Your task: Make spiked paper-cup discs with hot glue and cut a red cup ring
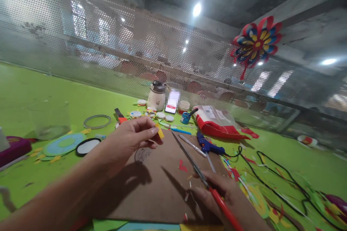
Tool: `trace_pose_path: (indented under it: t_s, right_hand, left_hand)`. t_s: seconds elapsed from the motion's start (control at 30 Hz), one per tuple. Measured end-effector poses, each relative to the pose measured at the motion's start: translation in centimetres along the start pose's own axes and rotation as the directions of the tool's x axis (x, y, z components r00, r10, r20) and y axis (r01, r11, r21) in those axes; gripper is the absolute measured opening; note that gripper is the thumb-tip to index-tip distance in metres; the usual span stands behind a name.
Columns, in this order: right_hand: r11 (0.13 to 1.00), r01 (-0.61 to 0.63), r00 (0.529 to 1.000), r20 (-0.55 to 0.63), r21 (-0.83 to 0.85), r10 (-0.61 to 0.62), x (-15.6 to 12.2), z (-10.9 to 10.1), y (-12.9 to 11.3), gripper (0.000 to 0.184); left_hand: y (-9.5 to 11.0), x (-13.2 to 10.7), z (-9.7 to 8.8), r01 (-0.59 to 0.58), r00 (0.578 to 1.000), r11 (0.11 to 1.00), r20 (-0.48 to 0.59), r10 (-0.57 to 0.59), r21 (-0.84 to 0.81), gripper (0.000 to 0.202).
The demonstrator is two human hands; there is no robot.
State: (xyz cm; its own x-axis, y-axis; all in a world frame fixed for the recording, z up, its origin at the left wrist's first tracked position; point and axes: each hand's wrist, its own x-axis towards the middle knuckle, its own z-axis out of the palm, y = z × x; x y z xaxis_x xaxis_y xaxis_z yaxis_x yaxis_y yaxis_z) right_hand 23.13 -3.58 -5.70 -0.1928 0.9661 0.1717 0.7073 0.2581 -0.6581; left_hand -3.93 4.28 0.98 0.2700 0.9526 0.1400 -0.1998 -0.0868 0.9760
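My left hand (135,135) is closed, pinching a small yellow piece (160,131), which looks like paper or foam, between thumb and fingertips. My right hand (219,191) grips a pair of scissors (199,171) with red handles, and the blades point up and away from me over a brown cardboard sheet (162,198). The blades look closed or nearly so and stay apart from the yellow piece. A red paper scrap (183,165) and small white shreds lie on the cardboard. Below my left fingers, a dark round printed mark (143,155) shows on the sheet.
A blue glue gun (210,146) with a black cable (284,177) lies right of the cardboard. Behind stand a jug (156,97), a phone (172,101) and a blue paint pot (185,118). A red-and-clear bag (219,122) sits back right. Coloured scraps cover the right side.
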Motion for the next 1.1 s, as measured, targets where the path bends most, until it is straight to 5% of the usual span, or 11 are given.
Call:
trace_pose_path:
  t_s: [0.13, 0.33, 0.47, 0.8, 1.1]
  right_hand:
    - [0.997, -0.061, 0.998, 0.006, -0.043, 0.061, 0.5, 0.0, -0.2, 0.038]
    - [0.987, -0.033, 0.991, -0.121, 0.157, 0.052, 0.8, -0.5, -0.9, 0.038]
    - [0.915, -0.064, 0.988, -0.103, 0.399, 0.114, 0.4, -0.9, -2.1, 0.036]
    - [0.727, -0.085, 0.983, -0.061, 0.681, 0.172, 0.2, -0.9, -3.9, 0.036]
    - [0.839, 0.020, 0.998, -0.055, 0.543, 0.012, 1.3, -1.7, -7.4, 0.035]
  left_hand:
    - [-0.3, -0.1, -0.1, -0.010, 1.000, 1.000, 0.026, 0.011, -0.029, 0.027]
    - [-0.5, -0.2, 0.6, 0.036, 0.996, 0.999, 0.083, -0.034, -0.021, 0.025]
    - [-0.7, -0.4, 1.3, 0.093, 0.987, 0.995, 0.131, -0.097, 0.034, 0.024]
    - [-1.4, -0.7, 2.3, 0.162, 0.942, 0.972, 0.266, -0.203, 0.169, 0.022]
    - [-2.0, -1.0, 2.8, 0.193, 0.884, 0.970, 0.403, -0.238, 0.151, 0.017]
